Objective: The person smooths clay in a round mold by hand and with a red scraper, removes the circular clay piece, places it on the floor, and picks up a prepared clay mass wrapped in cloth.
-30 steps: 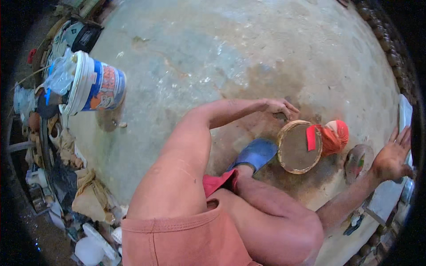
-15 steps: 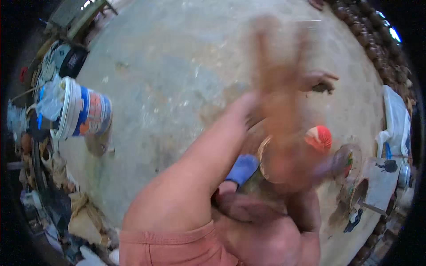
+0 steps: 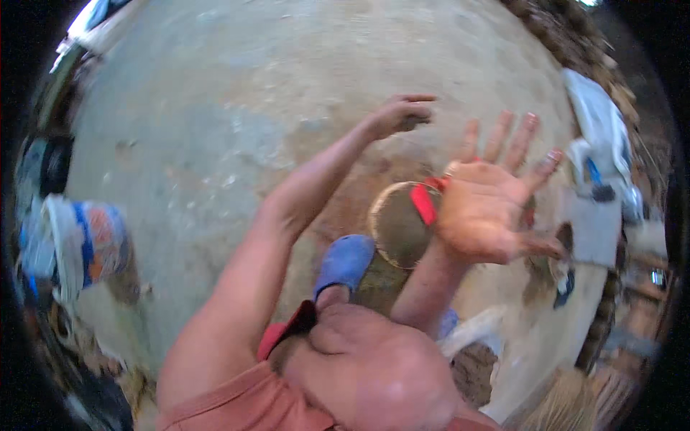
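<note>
- The white plastic bucket with a blue band, off to the left, carries orange and white printing, but from where I stand it is too smeared to read; I can make out no other lettering.
- The shallow round disc with a brown-grey face and a pale, rough rim lies on the worn grey concrete floor, below the left hand and well apart from its fingers.
- A flat strip of bright red material lies on the disc's face, close to the edge of the right palm in my line of sight; whether that palm touches anything there, I can't tell.
- The left hand is reached out beyond the disc, fingers partly bent and closed about a small dark grey lump, whose shape is blurred.
- The right hand is raised, palm up, with all its fingers spread wide and nothing in its grasp.
- Counting up: two bare hands, one disc, one red strip, one dark lump, one bucket. One blue rubber clog shows clearly just beside the disc, and a second patch of blue peeps out by the right forearm.
</note>
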